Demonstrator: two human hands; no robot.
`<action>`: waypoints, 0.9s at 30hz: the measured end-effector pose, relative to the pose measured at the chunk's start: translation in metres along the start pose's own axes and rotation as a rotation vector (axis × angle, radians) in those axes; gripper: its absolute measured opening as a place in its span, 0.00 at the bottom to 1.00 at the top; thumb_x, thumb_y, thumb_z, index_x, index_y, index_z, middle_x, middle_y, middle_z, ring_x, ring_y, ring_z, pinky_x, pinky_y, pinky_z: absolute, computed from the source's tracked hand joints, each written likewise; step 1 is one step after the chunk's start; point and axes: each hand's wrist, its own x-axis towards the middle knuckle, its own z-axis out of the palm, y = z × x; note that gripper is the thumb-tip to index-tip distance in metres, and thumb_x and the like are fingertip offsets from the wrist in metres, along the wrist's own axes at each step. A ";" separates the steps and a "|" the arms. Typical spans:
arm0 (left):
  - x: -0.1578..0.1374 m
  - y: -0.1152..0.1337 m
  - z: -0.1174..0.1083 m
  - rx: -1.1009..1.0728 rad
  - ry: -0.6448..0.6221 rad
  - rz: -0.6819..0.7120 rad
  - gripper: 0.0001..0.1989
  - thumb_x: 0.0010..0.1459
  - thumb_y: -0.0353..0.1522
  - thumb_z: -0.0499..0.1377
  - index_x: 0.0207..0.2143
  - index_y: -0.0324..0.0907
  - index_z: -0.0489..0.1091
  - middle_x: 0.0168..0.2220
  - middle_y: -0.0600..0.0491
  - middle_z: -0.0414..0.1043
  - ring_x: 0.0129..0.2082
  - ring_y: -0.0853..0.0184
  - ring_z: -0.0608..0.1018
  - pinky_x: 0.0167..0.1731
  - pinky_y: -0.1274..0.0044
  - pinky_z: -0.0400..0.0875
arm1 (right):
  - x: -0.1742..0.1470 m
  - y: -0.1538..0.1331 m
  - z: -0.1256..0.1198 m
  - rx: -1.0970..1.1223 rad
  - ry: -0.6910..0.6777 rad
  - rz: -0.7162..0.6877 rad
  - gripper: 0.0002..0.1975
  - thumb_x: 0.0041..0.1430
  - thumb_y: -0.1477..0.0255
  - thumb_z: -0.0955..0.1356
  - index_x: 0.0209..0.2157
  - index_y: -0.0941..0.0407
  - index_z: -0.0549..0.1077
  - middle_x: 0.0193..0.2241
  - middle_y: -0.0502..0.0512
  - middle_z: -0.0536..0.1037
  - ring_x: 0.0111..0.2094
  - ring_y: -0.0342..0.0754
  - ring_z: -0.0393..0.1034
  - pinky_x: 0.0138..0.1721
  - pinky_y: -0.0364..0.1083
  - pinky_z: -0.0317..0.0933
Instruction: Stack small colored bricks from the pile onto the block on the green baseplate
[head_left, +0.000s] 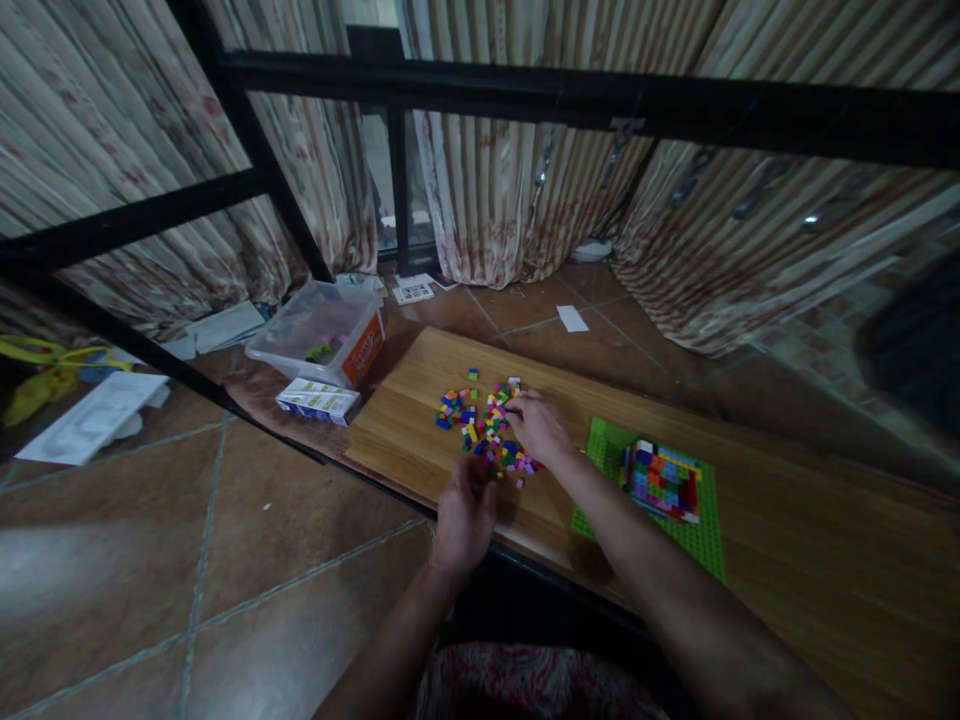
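Small loose toy building bricks (495,425) in many colours lie in a scattered heap on the wooden tabletop (409,400). My right hand (541,428) reaches over the heap from the right, its fingers bent down and drawn together among the bricks. At the near edge of the heap is my left hand (463,512), fingers curled in towards the thumb. Whatever either hand pinches is too small or hidden to make out. To the right, a block built of coloured bricks (660,482) stands on a green studded baseplate (600,445), partly behind my right forearm.
A clear plastic tub (300,325) with an orange label and a few green bricks inside stands beyond the table's left end. Near it lies a white and blue box (319,400). A black metal frame (525,85) crosses before curtains (480,200). White packaging (90,415) lies left.
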 end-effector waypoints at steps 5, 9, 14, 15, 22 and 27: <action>0.006 0.000 0.000 -0.023 -0.054 0.002 0.22 0.54 0.28 0.56 0.53 0.41 0.61 0.38 0.52 0.73 0.32 0.70 0.75 0.34 0.78 0.69 | -0.009 0.003 0.003 0.008 -0.016 -0.057 0.08 0.59 0.73 0.66 0.38 0.54 0.78 0.40 0.55 0.74 0.43 0.49 0.69 0.47 0.45 0.60; 0.009 0.000 -0.002 -0.040 -0.066 -0.010 0.22 0.55 0.29 0.55 0.54 0.41 0.61 0.35 0.52 0.73 0.31 0.70 0.74 0.34 0.78 0.69 | -0.019 0.014 0.002 0.037 -0.011 -0.063 0.07 0.56 0.75 0.67 0.35 0.53 0.78 0.39 0.54 0.73 0.44 0.48 0.69 0.48 0.45 0.60; 0.018 -0.004 -0.003 -0.023 -0.036 0.026 0.22 0.55 0.30 0.56 0.53 0.41 0.62 0.30 0.54 0.72 0.29 0.70 0.75 0.31 0.79 0.68 | -0.016 0.010 0.002 0.044 0.034 -0.123 0.14 0.53 0.78 0.68 0.41 0.53 0.76 0.42 0.55 0.72 0.47 0.51 0.66 0.51 0.48 0.59; 0.021 -0.005 -0.003 -0.006 -0.035 0.031 0.22 0.55 0.31 0.56 0.54 0.41 0.62 0.30 0.54 0.72 0.28 0.70 0.75 0.30 0.79 0.68 | -0.013 0.008 0.002 0.046 0.024 -0.159 0.16 0.53 0.79 0.67 0.43 0.52 0.76 0.43 0.56 0.72 0.47 0.51 0.66 0.51 0.48 0.59; 0.040 0.000 -0.010 0.144 -0.108 0.062 0.29 0.54 0.30 0.56 0.59 0.41 0.58 0.25 0.57 0.71 0.23 0.69 0.73 0.24 0.80 0.63 | 0.006 0.005 0.007 0.046 -0.090 -0.287 0.16 0.54 0.80 0.67 0.44 0.52 0.75 0.42 0.56 0.71 0.46 0.50 0.65 0.50 0.47 0.57; 0.046 0.003 -0.009 0.296 -0.190 0.109 0.22 0.55 0.31 0.55 0.54 0.41 0.66 0.23 0.56 0.70 0.22 0.69 0.72 0.25 0.79 0.62 | 0.003 0.010 0.005 0.005 -0.102 -0.313 0.09 0.56 0.78 0.67 0.39 0.55 0.74 0.40 0.56 0.70 0.45 0.51 0.63 0.49 0.48 0.58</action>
